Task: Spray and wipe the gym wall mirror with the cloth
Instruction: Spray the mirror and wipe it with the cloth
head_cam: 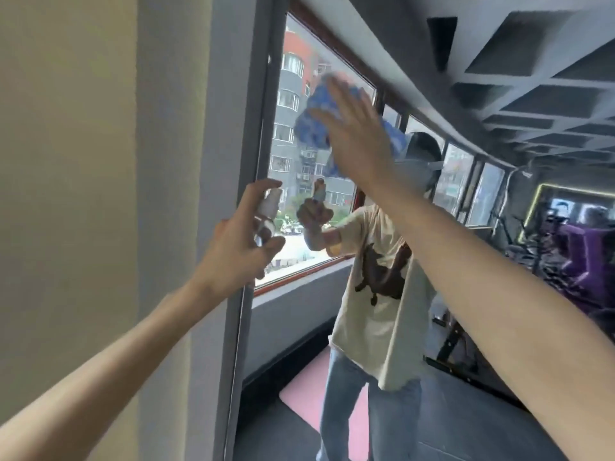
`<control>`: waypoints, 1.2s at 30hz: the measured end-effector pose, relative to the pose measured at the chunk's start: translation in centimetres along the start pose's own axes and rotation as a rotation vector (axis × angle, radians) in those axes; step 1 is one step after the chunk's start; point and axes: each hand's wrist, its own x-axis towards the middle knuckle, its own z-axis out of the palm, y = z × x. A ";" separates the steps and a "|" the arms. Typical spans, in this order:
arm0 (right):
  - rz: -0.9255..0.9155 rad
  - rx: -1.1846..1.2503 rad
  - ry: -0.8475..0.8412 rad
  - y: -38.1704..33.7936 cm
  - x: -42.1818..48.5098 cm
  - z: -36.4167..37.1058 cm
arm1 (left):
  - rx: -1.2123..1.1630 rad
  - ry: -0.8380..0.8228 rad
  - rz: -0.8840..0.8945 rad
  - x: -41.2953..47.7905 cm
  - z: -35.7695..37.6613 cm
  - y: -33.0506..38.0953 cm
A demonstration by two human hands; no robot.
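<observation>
My right hand (356,134) is raised high in front of me, fingers straight and spread, and its flat palm presses the blue cloth (314,118) against the mirror (293,314). The cloth is bunched up under the hand. It bulges out past my fingers on the left and hangs below my wrist. It sits in the upper part of the glass, near the mirror's left edge.

My left hand (233,241) is lower and to the left, just in front of the dark grey frame (256,161) along that edge. It grips a small pale spray bottle (268,211) upright. My fingers curl round the body, my forefinger arches over the top and my thumb closes on the front. I cannot tell whether the nozzle is pressed down.

Left of the frame is a plain cream wall (66,161).

In the glass I see my own reflection in a cream T-shirt (376,311) with a dark print and light blue jeans (346,410), holding up the same bottle and cloth. A pink mat (309,387) lies on the dark floor behind the reflected legs. A large window (299,181) with a reddish frame shows grey and orange buildings outside. To the right are purple gym machines (572,247), under a grey coffered ceiling (532,61).
</observation>
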 end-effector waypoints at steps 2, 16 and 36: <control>0.018 -0.046 0.104 -1.5 1.2 1.8 | 0.044 0.007 -0.004 -0.2 0.0 -0.6; -0.316 -0.247 -0.093 -4.2 -11.1 6.1 | 0.087 -0.091 0.012 -1.8 2.0 -5.7; 0.208 -0.206 0.097 -1.7 -24.8 4.6 | 0.225 -0.298 0.027 -18.0 15.5 -15.8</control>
